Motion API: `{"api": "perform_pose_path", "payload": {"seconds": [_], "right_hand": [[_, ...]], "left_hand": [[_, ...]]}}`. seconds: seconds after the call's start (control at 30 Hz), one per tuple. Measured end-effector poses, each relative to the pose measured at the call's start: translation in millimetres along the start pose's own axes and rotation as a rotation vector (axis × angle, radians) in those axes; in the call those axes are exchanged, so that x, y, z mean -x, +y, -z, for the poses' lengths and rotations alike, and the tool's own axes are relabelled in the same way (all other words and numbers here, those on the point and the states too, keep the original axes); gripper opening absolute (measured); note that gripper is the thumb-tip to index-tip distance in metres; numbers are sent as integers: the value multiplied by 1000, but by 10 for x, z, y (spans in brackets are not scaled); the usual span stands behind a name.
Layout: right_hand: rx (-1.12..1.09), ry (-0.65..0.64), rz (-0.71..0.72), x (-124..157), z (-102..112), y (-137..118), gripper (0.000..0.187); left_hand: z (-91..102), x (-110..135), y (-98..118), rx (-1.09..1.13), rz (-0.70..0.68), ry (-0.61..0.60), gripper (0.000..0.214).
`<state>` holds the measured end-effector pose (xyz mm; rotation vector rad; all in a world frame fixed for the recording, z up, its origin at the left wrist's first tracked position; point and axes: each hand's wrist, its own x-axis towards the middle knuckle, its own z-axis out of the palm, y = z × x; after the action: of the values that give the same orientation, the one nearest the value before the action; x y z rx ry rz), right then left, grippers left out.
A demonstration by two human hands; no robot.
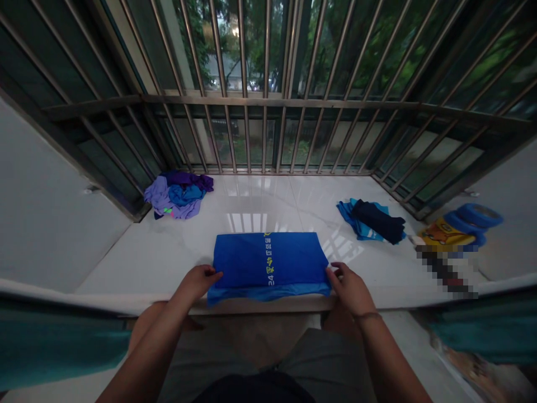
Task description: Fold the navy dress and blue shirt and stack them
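A blue shirt, folded into a wide rectangle with white and yellow lettering down its middle, lies on the white ledge in front of me. Its lighter near edge hangs a little over the ledge's front. My left hand pinches the shirt's left side between thumb and fingers. On the opposite side, my right hand has its thumb and fingertips closed on the right edge. The palms and part of the fingers are turned out of sight.
A crumpled heap of purple and blue clothes lies at the ledge's back left. Folded dark and blue clothes rest at the right, near a blue-and-yellow container. Metal window bars enclose the back; teal curtains hang at both sides.
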<state>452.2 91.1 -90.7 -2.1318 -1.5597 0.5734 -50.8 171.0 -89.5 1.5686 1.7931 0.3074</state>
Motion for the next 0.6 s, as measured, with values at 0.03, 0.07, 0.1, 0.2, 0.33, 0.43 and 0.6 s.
{"api": "perform_pose_path", "payload": {"seconds": [0.03, 0.07, 0.1, 0.2, 0.33, 0.43, 0.6], "right_hand": [[16, 2, -25, -72, -42, -39, 48], [26, 8, -43, -139, -80, -71, 48], [26, 16, -53, -200, -110, -97, 44], [-22, 39, -51, -325, -151, -139, 25], [-107, 38, -71, -379, -137, -140, 24], [-204, -11, -123, -379, -131, -114, 28], [-325, -116, -226, -372, -166, -37, 25]], "left_hand": [[-6, -5, -5, 18, -7, 1, 39], [-11, -6, -11, 41, -14, 2, 40], [-16, -3, -16, 67, -20, 3, 41], [-14, 28, -13, 188, -29, -7, 46], [33, 107, 43, 393, 5, -37, 53], [69, 141, 67, 492, 88, -41, 59], [42, 104, -22, 534, 160, -71, 67]]}}
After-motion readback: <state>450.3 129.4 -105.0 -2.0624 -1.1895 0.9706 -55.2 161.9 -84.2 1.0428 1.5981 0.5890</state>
